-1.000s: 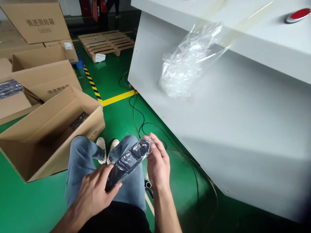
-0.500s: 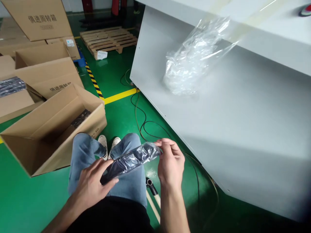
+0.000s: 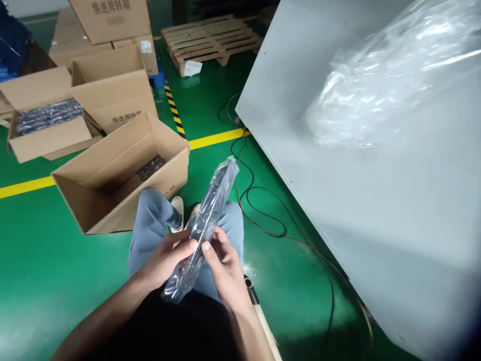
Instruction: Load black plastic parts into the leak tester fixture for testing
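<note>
Clear plastic wraps a long black part (image 3: pixel 206 220), held tilted above the person's lap; the left hand (image 3: pixel 165 258) and right hand (image 3: pixel 221 263) both pinch its lower half, fingers clamped on the wrap. An open cardboard box (image 3: pixel 112 175) sits near on the green floor (image 3: pixel 45 260).

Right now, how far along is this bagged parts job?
Looks early or midway. Done: a few dark parts lie in the near open box. In hand: the left hand and right hand both have a grip on one dark part in a clear bag, held over the lap. Left, likely: a box farther back holds many bagged parts. I cannot tell which way they move.
</note>
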Tool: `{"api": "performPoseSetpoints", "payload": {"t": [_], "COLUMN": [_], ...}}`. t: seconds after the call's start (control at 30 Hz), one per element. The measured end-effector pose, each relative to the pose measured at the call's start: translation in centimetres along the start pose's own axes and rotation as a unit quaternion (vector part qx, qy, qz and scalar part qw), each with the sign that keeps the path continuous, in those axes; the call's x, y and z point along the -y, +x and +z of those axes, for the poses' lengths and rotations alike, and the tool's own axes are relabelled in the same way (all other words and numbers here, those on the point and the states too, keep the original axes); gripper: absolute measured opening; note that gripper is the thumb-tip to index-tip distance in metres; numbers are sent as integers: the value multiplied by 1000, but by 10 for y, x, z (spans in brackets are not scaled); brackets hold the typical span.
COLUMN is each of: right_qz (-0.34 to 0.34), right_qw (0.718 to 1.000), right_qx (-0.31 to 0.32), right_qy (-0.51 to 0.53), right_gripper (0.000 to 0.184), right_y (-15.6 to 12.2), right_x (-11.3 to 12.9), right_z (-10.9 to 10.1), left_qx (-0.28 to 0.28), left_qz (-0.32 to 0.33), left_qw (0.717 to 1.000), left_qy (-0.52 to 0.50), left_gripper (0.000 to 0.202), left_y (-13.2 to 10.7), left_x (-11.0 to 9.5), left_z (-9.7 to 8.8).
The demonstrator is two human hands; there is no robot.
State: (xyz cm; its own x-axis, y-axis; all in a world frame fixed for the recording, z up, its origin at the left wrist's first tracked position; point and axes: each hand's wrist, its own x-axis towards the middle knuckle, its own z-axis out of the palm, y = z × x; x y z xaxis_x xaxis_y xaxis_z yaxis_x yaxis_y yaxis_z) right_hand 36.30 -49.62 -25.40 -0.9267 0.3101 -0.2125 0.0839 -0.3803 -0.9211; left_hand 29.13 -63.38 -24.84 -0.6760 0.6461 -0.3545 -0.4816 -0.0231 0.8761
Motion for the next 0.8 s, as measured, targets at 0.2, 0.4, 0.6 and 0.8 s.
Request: {"api": "performPoseSetpoints", "payload": {"t": [0.2, 0.4, 0.6, 0.8], "right_qz": [36, 94, 83, 74], "right_qw": [994, 977, 971, 966], "right_qx": [-38, -117, -148, -141], "right_qy": [100, 151, 167, 205], "right_gripper": [50, 68, 59, 52], "right_y": [7, 7, 9, 15], "right_x": [-7, -11, -5, 1], "right_z": [3, 5, 0, -4], "left_qx": [-78, -85, -113, -40], "left_qz": [31, 79, 149, 283], "left_qw": [988, 964, 940, 873], "left_qy": [133, 238, 284, 396], "left_gripper": [48, 47, 35, 47], "left_y": [-10, -22, -38, -46], "left_x": [-8, -12, -8, -8], "left_z": [5, 14, 9, 7]}}
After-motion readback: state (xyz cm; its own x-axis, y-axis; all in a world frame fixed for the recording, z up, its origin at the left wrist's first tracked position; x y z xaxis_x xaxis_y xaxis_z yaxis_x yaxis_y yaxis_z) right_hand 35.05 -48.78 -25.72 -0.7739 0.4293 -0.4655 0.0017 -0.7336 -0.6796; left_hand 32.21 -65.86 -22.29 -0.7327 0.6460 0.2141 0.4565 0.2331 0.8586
